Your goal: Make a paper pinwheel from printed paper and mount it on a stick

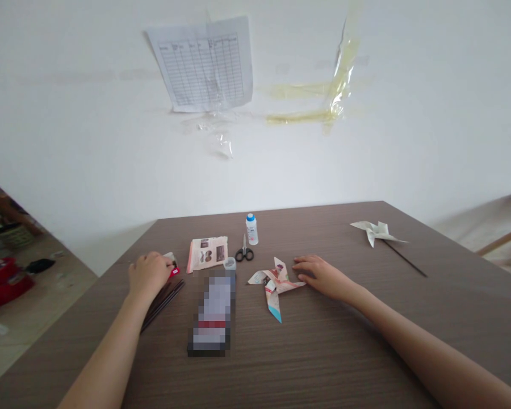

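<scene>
My left hand rests on the left of the table, its fingers curled against a small red-and-white packet, which it partly covers. Dark thin sticks lie beside that hand, partly behind my wrist. My right hand lies palm down with its fingers apart, holding nothing. Its fingertips are close to the right blade of a printed-paper pinwheel that lies flat without a stick. Whether they touch it, I cannot tell.
Behind stand a white bottle with a blue cap, black-handled scissors and folded printed paper. A small clear cup sits above a blurred-out phone-like slab. A white pinwheel on a stick lies at right. The wall borders the table's far edge.
</scene>
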The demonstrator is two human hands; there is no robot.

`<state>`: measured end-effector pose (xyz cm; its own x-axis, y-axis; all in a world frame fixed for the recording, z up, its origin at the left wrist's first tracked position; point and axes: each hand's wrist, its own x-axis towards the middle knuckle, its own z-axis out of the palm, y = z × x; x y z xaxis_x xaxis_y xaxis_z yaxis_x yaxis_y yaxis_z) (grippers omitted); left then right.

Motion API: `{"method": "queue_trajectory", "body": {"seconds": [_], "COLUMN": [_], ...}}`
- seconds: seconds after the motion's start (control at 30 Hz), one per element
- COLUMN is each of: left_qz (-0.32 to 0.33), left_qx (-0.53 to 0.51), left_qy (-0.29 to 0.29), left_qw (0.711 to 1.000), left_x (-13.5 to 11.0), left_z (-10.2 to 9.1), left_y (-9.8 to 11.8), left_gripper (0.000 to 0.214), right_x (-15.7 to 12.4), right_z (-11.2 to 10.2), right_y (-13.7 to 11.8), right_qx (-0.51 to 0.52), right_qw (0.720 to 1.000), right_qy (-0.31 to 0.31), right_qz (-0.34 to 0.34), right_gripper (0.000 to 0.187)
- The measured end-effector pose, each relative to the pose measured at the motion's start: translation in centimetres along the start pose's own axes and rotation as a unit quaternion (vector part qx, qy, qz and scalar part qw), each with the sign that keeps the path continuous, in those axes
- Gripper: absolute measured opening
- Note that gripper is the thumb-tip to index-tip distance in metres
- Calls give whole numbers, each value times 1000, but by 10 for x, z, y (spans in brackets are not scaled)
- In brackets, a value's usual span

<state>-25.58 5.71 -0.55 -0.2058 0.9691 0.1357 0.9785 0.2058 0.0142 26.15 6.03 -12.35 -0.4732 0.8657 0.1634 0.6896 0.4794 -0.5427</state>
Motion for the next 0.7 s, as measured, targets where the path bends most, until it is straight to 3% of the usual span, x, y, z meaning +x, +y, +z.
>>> {"method": "queue_trajectory", "body": {"seconds": [0.27, 0.7], "left_qz": [-38, -43], "left_qx": [79, 87], "left_qy": [-43, -42], "left_qw": [995, 994], "left_x": [13, 20], "left_z": [3, 8], "left_y": [7, 7], "left_gripper": [41, 46], "right_x": [-1, -1], "right_z": [0, -5], "right_y": [1, -7], "right_qx": [2, -6], "right_qw": [1000, 1000], "right_qy": [3, -16], "right_qz": [-9, 5], "right_gripper": [35, 40]}}
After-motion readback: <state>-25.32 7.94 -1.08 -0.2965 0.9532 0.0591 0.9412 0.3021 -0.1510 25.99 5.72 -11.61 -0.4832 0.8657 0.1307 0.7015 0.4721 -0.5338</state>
